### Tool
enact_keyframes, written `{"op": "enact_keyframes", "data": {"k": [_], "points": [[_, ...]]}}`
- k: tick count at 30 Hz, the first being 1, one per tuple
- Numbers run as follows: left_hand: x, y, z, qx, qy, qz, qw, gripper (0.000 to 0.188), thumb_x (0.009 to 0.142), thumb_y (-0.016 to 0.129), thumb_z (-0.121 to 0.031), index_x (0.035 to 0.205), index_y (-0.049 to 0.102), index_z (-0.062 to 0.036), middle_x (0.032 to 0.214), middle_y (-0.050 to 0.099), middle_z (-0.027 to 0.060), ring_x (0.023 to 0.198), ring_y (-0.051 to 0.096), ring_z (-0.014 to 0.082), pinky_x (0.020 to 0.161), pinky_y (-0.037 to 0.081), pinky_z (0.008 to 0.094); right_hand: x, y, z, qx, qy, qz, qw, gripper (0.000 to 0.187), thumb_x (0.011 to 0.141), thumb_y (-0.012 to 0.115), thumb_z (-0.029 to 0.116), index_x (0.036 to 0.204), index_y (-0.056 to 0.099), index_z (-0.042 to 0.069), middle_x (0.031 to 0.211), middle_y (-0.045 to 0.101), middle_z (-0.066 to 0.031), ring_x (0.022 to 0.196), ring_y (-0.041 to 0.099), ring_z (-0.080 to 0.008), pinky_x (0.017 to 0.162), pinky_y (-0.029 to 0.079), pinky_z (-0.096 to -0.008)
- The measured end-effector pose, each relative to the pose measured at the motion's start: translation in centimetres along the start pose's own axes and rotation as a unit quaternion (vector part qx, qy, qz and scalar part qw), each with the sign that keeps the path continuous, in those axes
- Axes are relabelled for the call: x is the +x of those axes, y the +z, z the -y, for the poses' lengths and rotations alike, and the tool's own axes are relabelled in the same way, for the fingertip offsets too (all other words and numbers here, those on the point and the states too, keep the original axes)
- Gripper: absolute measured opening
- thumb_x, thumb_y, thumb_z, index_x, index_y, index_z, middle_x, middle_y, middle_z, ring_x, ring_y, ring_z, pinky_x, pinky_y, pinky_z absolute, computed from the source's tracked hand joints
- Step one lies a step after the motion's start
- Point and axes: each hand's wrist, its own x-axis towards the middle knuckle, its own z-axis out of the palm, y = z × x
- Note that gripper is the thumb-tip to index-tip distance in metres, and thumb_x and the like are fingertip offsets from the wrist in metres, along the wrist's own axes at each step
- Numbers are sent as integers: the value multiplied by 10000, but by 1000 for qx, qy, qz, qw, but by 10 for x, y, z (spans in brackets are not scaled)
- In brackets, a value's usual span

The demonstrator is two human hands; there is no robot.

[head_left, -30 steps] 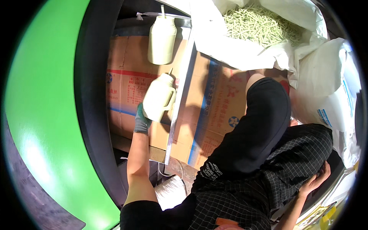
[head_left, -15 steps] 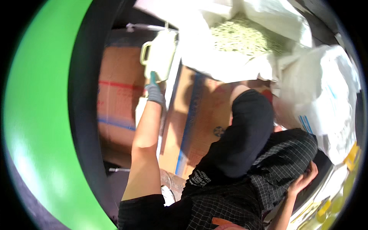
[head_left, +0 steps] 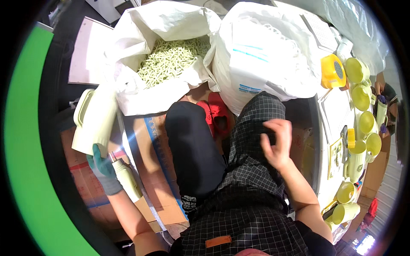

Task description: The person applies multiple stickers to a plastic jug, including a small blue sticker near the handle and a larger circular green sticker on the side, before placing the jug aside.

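My left hand [head_left: 102, 170], in a teal-and-grey glove, grips the lower end of a pale yellow-green jug [head_left: 97, 121] with a side handle, held tilted at the left. Just beneath it a second pale yellow-green jug body [head_left: 124, 179] lies by a metal rail, a thin prong sticking out of its top. My bare right hand [head_left: 278, 143] hovers over my checked lap, fingers curled but apart from the thumb, with nothing in it.
Ahead stand a white sack of small pale-green pieces [head_left: 173, 59] and a white sack of white rings [head_left: 265, 55]. On the right, a table [head_left: 331, 113] bears several yellow-green jug bodies [head_left: 356, 160] and a yellow tape roll [head_left: 332, 70]. Cardboard [head_left: 153, 170] lies below; a green belt [head_left: 30, 149] runs left.
The view has swung to the right. My left hand still holds a jug, now closer and tilted. My right hand has come from beside my thigh to above my lap.
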Motion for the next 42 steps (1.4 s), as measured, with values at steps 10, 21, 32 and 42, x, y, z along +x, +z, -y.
{"op": "enact_keyframes", "data": {"k": [10, 21, 32, 42], "points": [[-76, 184, -148, -62, -18, 346, 936, 331, 1021, 644, -140, 1324, 658, -8, 1368, 656, 203, 1213, 652, 296, 1044, 515, 386, -24, -19, 57, 203, -77, -45, 975, 1321, 691, 945, 596, 1654, 257, 10, 1659, 334, -270, 1515, 372, -445, 1203, 348, -565], [-174, 232, -202, -154, 140, 357, 911, 673, 903, 801, -246, 1464, 520, -3, 1390, 602, 217, 1249, 615, 385, 1064, 484, 442, -1, -32, 113, 182, 59, -84, 978, 1079, 602, 965, 114, 1502, 379, 12, 1367, 560, -226, 1231, 603, -422, 1043, 513, -466], [-193, 194, -221, 42, 245, 450, 858, 1028, 621, 959, -494, 1447, 519, -68, 1400, 537, 161, 1265, 536, 380, 1064, 428, 509, -7, -24, 121, 267, -84, 87, 956, 1068, 554, 961, 61, 1505, 475, 48, 1610, 331, -237, 1322, 542, -404, 1153, 476, -506], [-211, 209, -213, 226, 425, 251, 840, 307, 937, 695, -319, 1131, 696, -82, 1172, 700, 116, 1125, 641, 357, 1066, 458, 596, -7, 13, 96, 174, -58, -30, 983, 907, 690, 922, 232, 1448, 470, 25, 1481, 567, -197, 1419, 509, -437, 1174, 402, -582]]}}
